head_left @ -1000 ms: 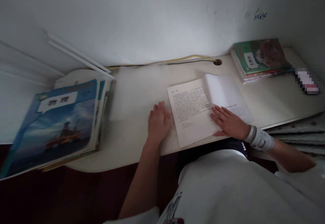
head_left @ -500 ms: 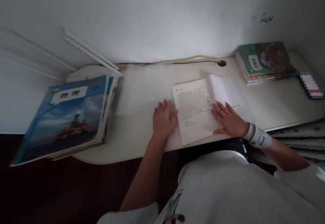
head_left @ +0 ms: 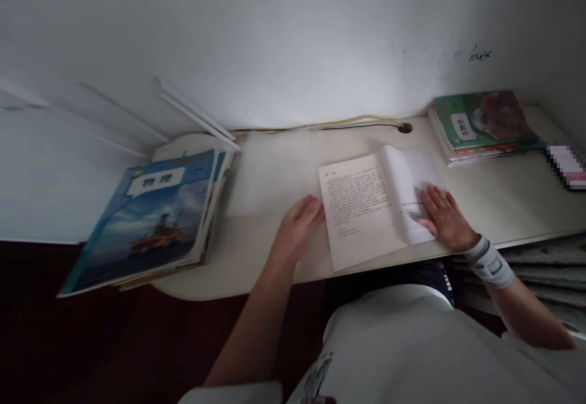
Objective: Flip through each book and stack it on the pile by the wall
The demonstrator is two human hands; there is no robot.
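Note:
An open book (head_left: 357, 209) lies on the desk in front of me, its left page printed and flat. Its right-hand leaf bulges up in a curve beside the spine. My right hand (head_left: 446, 218), with a grey wrist band, rests on the right page with its fingers spread. Beside the book's left edge is my left hand (head_left: 297, 224), turned on its side and slightly blurred. Its fingers are loosely bent near the page edge, with nothing seen in them; whether they touch the paper I cannot tell.
A stack of textbooks with a blue cover (head_left: 155, 221) sits on the left of the desk (head_left: 265, 245). Another stack with a green cover (head_left: 485, 120) is at the back right, near a phone (head_left: 567, 166). Cables (head_left: 339, 125) run along the wall into a hole.
My right hand has slid right, from near the spine to the outer part of the right page. My left hand has rolled from palm-down onto its side. The view has shifted slightly.

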